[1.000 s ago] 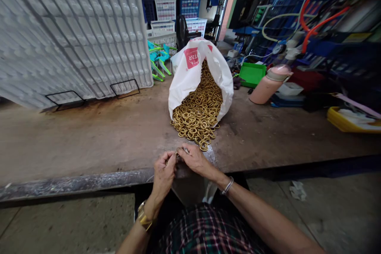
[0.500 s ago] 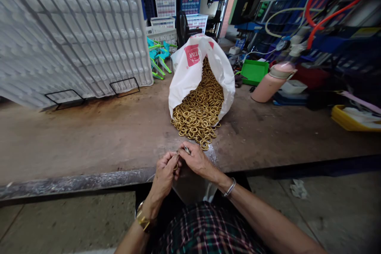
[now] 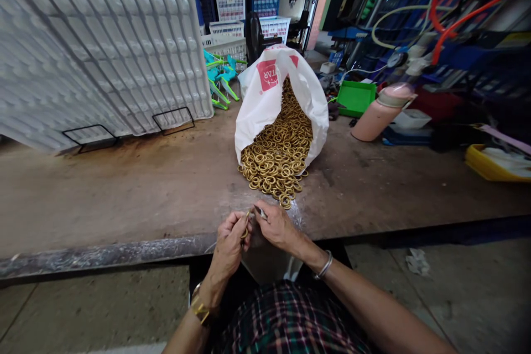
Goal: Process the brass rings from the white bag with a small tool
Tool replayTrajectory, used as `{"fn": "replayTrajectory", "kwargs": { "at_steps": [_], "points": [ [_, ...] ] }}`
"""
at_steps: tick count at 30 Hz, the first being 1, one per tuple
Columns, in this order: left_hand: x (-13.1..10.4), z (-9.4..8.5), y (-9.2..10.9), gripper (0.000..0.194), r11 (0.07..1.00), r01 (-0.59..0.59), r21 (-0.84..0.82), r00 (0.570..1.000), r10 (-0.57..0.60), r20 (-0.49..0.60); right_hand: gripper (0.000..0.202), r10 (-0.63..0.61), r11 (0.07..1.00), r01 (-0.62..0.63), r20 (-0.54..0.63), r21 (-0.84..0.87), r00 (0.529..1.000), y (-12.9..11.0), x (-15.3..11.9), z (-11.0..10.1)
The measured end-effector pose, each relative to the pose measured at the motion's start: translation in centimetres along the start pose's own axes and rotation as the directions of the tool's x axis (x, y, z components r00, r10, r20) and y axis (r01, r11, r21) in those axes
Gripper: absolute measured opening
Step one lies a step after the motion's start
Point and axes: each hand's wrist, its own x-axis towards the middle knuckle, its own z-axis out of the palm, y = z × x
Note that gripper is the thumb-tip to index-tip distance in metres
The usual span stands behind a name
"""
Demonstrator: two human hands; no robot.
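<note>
My left hand (image 3: 229, 243) is closed, pinching a brass-coloured ring (image 3: 244, 233) between thumb and fingers just above the table's front edge. Close beside it, my right hand (image 3: 280, 228) is closed around a small metal tool with a dark, blade-like tip (image 3: 260, 212); its exact kind is hard to make out. The tip points toward my left fingertips, with a small gap between the hands. Ahead of both hands, a heap of brass-coloured rings (image 3: 271, 168) spills from the mouth of a white plastic bag (image 3: 257, 113) lying on its side.
White ribbed plastic trays (image 3: 136, 38) stand on the left of the brown table (image 3: 166, 193), by black wire stands (image 3: 173, 120). To the right are a pink bottle (image 3: 375, 120), a green tray (image 3: 355, 98) and a yellow tray (image 3: 493, 168). Teal and green clips (image 3: 224, 78) lie behind.
My right hand has drawn slightly right, away from my left, and the tool tip shows more clearly. My left hand stays nearly in place with the ring.
</note>
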Motion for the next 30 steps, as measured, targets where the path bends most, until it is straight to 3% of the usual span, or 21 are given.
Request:
{"fn": "replayTrajectory", "kwargs": {
  "at_steps": [4, 9, 30],
  "points": [
    [0.1, -0.1, -0.1, 0.026, 0.996, -0.045, 0.071, 0.999, 0.045, 0.011, 0.018, -0.069, 0.985, 0.084, 0.105, -0.147, 0.992, 0.0, -0.7, -0.1],
    [0.0, -0.2, -0.2, 0.027, 0.983, -0.079, 0.168, 0.997, 0.077, 0.017, 0.019, -0.064, 0.968, 0.103, 0.174, -0.228, 0.983, -0.7, -0.7, -0.5],
    [-0.5, 0.1, 0.6, 0.028, 0.925, -0.123, 0.36, 0.987, 0.151, -0.051, 0.022, 0.033, 0.915, 0.076, 0.263, -0.396, 0.964, -1.8, -0.6, -1.0]
  ]
}}
